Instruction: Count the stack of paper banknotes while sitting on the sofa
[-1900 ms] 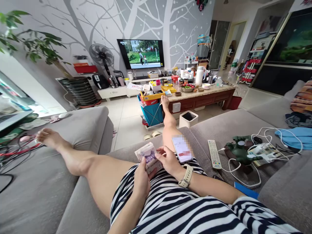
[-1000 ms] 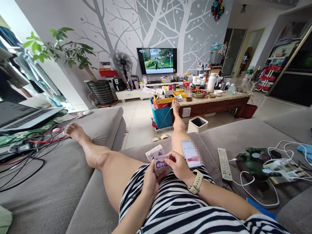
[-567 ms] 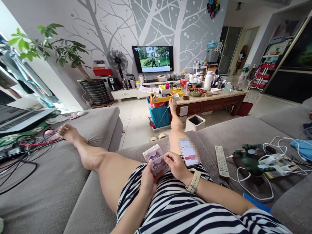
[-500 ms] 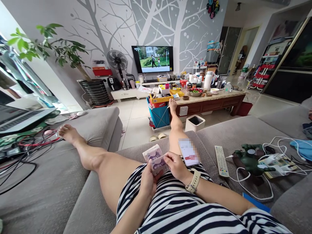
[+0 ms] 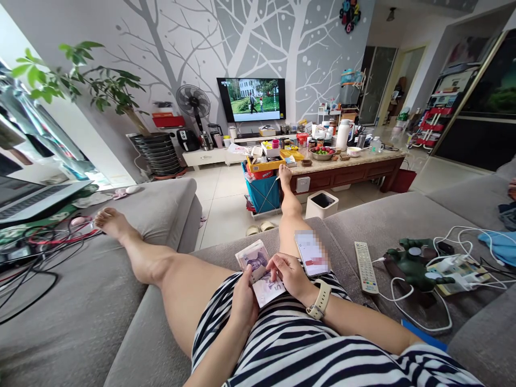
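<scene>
My left hand (image 5: 244, 301) is closed on a small stack of purple banknotes (image 5: 253, 257) marked 5, its thumb pressing on their face. Below the upper notes, a turned-down banknote (image 5: 268, 290) lies over my striped clothing. Over the notes' right side is my right hand (image 5: 292, 275), with bent fingers. Its thumb and index finger are apart, and a fingertip reaches the turned-down note; no note shows pinched between them. Just beyond this hand a phone (image 5: 312, 258) with a lit, partly blurred screen rests on my right thigh. A pale watch (image 5: 321, 301) is on my right wrist.
On the grey sofa (image 5: 374, 215) to the right lie a remote control (image 5: 365, 267), a dark green figurine (image 5: 415, 263) and a power strip (image 5: 459, 274) with white cables. Black cables (image 5: 36, 269) and a laptop (image 5: 40, 199) are at left. Ahead stands a loaded coffee table (image 5: 342, 172).
My right hand has let the upper edge of a note go and moved slightly left. That note is now folded downward, showing more of the note beneath. My left hand keeps its hold.
</scene>
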The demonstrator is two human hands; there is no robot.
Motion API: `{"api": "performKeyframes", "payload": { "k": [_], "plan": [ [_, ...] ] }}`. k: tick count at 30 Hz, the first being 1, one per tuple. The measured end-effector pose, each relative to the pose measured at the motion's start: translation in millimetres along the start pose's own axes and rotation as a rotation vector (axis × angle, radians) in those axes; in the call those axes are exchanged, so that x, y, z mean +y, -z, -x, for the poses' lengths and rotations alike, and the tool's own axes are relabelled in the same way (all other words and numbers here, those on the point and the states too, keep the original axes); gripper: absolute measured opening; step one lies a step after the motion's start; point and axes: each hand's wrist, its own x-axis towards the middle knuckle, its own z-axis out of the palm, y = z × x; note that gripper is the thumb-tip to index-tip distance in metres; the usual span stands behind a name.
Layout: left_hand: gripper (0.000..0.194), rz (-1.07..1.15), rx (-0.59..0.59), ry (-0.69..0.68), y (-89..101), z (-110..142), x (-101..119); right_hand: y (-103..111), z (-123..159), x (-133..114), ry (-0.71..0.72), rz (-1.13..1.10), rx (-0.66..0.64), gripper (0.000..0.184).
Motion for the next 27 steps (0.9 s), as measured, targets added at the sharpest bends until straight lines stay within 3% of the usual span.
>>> {"api": "performKeyframes", "payload": {
  "k": [11, 20, 27],
  "plan": [
    [0.024, -0.073, 0.01, -0.001, -1.3, 1.4, 1.5, 4.4, -10.4, 14.3, -0.085, 0.071, 0.197, 0.026],
    [0.02, -0.029, 0.013, 0.002, -0.3, -1.2, -0.4, 3.8, -10.4, 14.8, -0.076, 0.159, 0.147, 0.02],
    [0.03, 0.063, 0.001, 0.0, -2.2, -2.8, -0.5, 2.8, -7.9, 6.2, -0.042, 0.117, 0.118, 0.025]
  ]
}}
